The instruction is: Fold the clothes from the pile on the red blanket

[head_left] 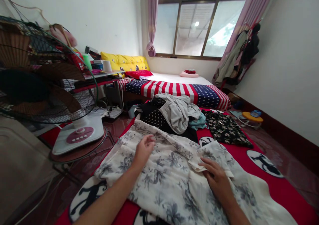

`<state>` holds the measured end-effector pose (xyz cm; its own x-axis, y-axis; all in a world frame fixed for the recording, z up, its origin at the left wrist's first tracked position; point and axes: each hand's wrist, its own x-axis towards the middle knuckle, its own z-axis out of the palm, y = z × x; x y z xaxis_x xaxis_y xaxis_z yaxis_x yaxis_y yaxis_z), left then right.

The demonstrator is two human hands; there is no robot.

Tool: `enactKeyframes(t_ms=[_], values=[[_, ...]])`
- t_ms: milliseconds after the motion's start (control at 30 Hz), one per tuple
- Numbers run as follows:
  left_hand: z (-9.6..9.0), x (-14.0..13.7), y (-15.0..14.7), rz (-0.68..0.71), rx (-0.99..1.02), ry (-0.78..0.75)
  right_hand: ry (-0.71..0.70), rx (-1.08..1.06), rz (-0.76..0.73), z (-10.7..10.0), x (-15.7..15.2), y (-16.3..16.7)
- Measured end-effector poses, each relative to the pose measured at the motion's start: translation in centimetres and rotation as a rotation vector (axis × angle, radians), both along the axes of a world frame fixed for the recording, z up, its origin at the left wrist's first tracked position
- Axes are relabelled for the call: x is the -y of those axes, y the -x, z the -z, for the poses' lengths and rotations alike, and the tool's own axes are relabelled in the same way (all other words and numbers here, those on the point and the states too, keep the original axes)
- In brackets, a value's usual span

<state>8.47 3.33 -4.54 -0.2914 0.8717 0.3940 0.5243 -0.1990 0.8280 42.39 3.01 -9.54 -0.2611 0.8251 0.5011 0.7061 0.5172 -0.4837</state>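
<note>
A thin white garment with a grey floral print (171,185) lies spread over the red covering in front of me, partly creased. My left hand (145,149) is over its left part, fingers loosely bent and apart, with nothing visible in them. Further right, my right hand (216,174) rests on the garment beside a folded-over section (219,153). Its fingers stretch leftward along the edge of that fold and look spread. The cloth's exact shape, such as sleeves or a collar, cannot be made out.
Beyond the garment lies a heap of clothes with a grey piece (178,113) and a black dotted piece (152,117). A folded black floral garment (226,127) is to its right. At left, a fan (79,135) stands on a round stool. A bed (171,88) is behind.
</note>
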Motion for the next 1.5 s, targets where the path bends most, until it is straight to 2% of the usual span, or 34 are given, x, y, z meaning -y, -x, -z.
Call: enactKeyframes(t_ms=[67,133,267,467,600,700,800,900,1067,1267,1367,1500], values=[[-1.5,-2.8,3.4,-0.109,-0.094,-0.034,0.004,-0.008,0.003,0.0,0.0,0.0],[-2.7,-5.1,6.1,-0.149,-0.235,-0.063,0.009,-0.018,0.004,-0.1,0.0,0.1],[-3.8,-7.4,9.0,-0.042,-0.543,-0.067,0.027,-0.045,0.01,-0.2,0.0,0.3],[-4.7,-8.0,10.0,0.085,-0.831,-0.091,0.031,-0.162,0.043,-0.6,0.4,0.3],[-6.8,-7.7,10.8,0.163,-0.931,-0.129,-0.059,-0.26,0.09,-3.2,1.2,0.0],[-8.3,-7.0,11.6,0.195,-0.977,-0.135,-0.157,-0.241,0.103,-6.1,2.1,0.0],[-9.1,-5.8,12.4,0.238,-1.012,-0.134,-0.178,-0.184,0.056,-8.2,3.6,0.3],[-8.9,-4.1,13.1,0.289,-1.036,-0.126,-0.103,-0.13,-0.004,-8.4,5.5,0.7],[-7.1,-1.4,14.3,0.322,-1.036,-0.052,0.105,-0.019,-0.121,-6.2,8.5,1.1],[-5.4,0.5,15.0,0.37,-1.027,0.065,0.277,0.119,-0.268,-4.6,10.0,1.5],[-4.6,0.9,15.6,0.429,-1.062,0.147,0.306,0.15,-0.225,-5.0,10.8,2.1],[-3.9,0.6,15.8,0.514,-1.079,0.264,0.452,0.183,-0.251,-7.3,12.4,3.2]])
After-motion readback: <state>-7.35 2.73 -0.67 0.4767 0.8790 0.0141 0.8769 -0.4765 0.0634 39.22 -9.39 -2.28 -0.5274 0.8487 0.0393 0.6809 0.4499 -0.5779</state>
